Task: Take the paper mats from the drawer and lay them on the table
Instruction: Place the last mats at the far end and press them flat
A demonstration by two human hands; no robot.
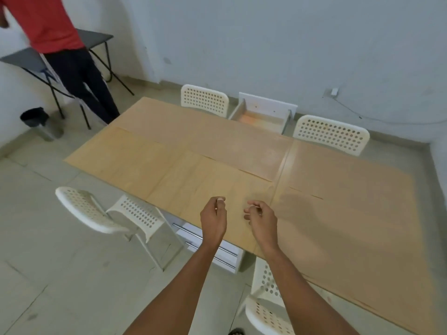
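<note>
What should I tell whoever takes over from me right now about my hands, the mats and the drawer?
Left hand: loosely curled above the near table edge, holding nothing.
Right hand: the same, empty.
Paper mats: overlapping brown sheets already cover nearly the whole table.
Drawer: pulled out on the far side between two white chairs; whether a mat is left inside cannot be told.
Done: mats laid out.
Left: check the drawer, probably straighten the overlaps.

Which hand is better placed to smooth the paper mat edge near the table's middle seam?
Probably the right hand: it hovers nearer the seam than the left hand. Both hands look empty.
</note>
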